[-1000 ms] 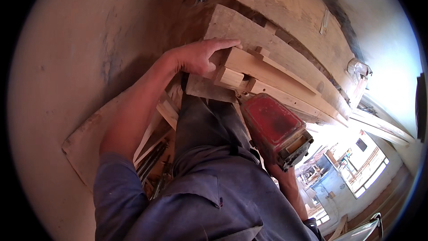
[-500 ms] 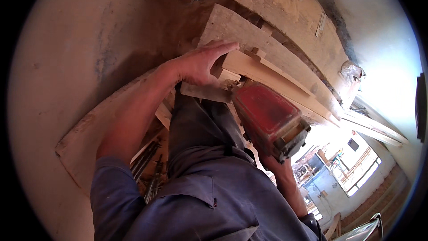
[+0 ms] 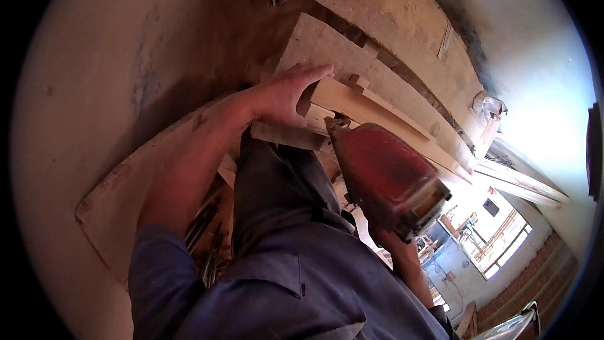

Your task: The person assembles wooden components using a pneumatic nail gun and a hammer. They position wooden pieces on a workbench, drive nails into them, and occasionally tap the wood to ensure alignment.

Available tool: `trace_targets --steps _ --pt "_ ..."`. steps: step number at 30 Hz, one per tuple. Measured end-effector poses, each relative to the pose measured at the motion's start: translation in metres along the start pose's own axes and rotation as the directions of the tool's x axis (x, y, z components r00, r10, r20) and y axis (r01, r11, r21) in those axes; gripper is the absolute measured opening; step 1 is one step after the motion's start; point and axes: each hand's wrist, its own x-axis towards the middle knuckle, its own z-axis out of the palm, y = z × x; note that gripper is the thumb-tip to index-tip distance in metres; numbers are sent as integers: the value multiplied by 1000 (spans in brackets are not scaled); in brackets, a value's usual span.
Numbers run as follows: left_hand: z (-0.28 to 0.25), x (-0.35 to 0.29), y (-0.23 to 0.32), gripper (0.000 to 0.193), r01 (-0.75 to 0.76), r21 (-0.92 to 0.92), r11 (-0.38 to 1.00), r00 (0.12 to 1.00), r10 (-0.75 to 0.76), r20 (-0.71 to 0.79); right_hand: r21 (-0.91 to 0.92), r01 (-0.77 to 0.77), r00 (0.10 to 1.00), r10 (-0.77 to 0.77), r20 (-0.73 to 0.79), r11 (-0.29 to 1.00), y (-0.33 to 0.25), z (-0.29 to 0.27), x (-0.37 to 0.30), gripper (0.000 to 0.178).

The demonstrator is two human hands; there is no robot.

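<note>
My left hand is wrapped round the near-left end of a narrow pale wooden board, thumb and fingers on either side of it. A red, worn tool that looks like a nail gun is in my right hand. Its body hides most of that hand's fingers. The metal nose of the tool points toward the board's end, close to my left hand; whether it touches the wood I cannot tell. Below the board, a rougher wooden piece lies across in front of my legs.
Wide, dusty planks with gaps between them form the bench top. A small wood block stands beside the board. Metal rods lie low on the left. A clear plastic container sits at the bench's far right, near long pale strips.
The nail gun has swung slightly, its rear end moving right and down and its nose showing more clearly. My left hand keeps its hold on the board.
</note>
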Motion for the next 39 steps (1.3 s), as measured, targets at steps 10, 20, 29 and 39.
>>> trace_targets --steps 10,20,29,39 --pt "-2 -1 2 103 -25 21 999 999 24 26 481 -310 948 307 87 820 -15 5 -3 24" --pt "-6 6 10 110 -14 67 998 997 9 82 628 -439 889 412 201 642 -34 -2 1 46" --pt "5 8 35 111 39 271 962 997 -55 51 635 -328 921 386 51 700 -24 10 -4 36" --pt "3 19 53 102 68 448 891 992 -110 69 743 -354 868 494 36 568 3 46 -28 41"
